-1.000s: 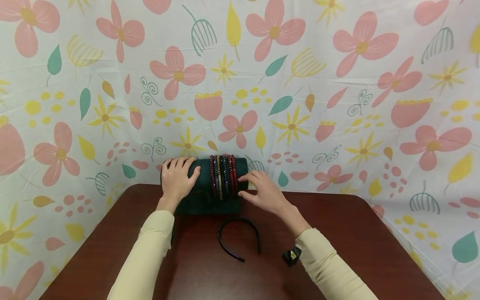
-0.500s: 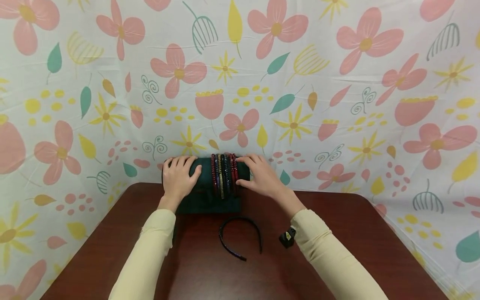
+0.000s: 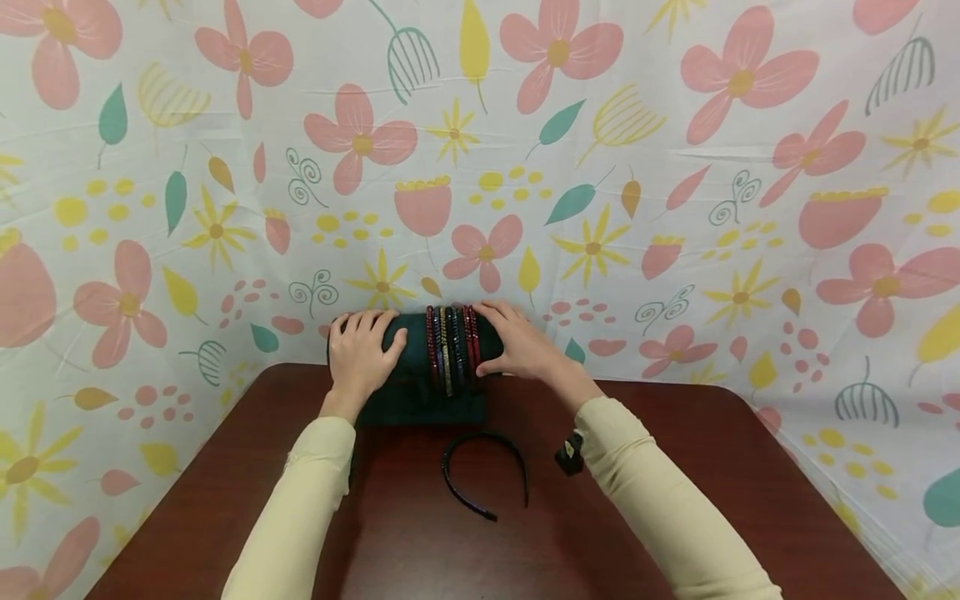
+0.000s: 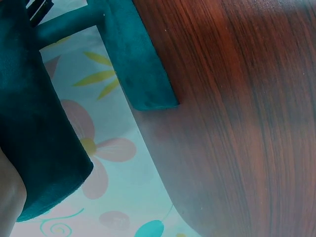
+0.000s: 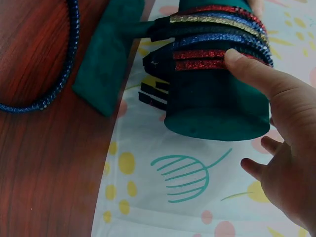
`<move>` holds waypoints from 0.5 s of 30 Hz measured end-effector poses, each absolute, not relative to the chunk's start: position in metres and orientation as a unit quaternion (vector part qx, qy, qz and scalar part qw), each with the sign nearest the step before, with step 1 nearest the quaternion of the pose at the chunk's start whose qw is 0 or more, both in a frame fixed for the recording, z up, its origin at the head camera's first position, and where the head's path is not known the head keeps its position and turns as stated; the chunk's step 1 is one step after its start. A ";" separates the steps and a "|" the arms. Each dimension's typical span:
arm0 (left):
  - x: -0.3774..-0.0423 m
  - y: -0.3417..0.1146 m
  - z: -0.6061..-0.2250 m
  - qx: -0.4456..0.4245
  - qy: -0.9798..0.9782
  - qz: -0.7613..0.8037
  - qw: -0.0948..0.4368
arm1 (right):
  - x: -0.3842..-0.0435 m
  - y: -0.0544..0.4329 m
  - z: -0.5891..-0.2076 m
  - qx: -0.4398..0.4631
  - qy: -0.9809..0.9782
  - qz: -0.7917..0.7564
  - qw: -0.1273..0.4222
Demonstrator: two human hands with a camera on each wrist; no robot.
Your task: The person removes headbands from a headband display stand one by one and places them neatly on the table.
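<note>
Left hand (image 3: 360, 354) grips green roll (image 3: 414, 354) | right hand (image 3: 521, 342) clasps red headbands (image 5: 197, 65) | gold headband (image 5: 207, 20), blue headband (image 5: 210, 37) ring roll

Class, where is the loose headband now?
In the head view, the loose headband lies on the table, low in the middle, on the near side of the green stand and left of the right sleeve.

No legible lettering, brand, number or sign in any view. Small yellowish mark (image 3: 570, 447) on black wrist device (image 3: 567, 462) by right sleeve (image 3: 660, 492), head view: too small to read.
</note>
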State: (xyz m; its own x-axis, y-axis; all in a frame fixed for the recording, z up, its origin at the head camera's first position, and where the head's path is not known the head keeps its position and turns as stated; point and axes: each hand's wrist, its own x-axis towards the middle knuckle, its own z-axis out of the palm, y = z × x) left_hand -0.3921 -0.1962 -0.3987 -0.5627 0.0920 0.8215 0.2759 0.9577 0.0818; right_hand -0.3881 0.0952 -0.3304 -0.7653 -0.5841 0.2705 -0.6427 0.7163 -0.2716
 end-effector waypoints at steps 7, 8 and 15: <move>-0.392 -0.196 -0.395 -0.102 -0.885 -0.101 0.442 | -0.395 0.091 -0.331 0.325 -0.927 0.177 0.053; -0.392 -0.195 -0.395 -0.102 -0.887 -0.101 0.438 | -0.396 0.090 -0.332 0.323 -0.928 0.177 0.053; -0.391 -0.195 -0.398 -0.105 -0.882 -0.099 0.448 | -0.396 0.085 -0.337 0.307 -0.933 0.173 0.072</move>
State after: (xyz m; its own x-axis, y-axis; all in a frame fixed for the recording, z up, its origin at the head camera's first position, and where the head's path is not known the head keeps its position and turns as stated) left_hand -0.3907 -0.1950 -0.3978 -0.5766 0.0964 0.8113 0.2732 0.9586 0.0803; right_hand -0.3955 0.0850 -0.3371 -0.8018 -0.5474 0.2399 -0.5970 0.7524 -0.2783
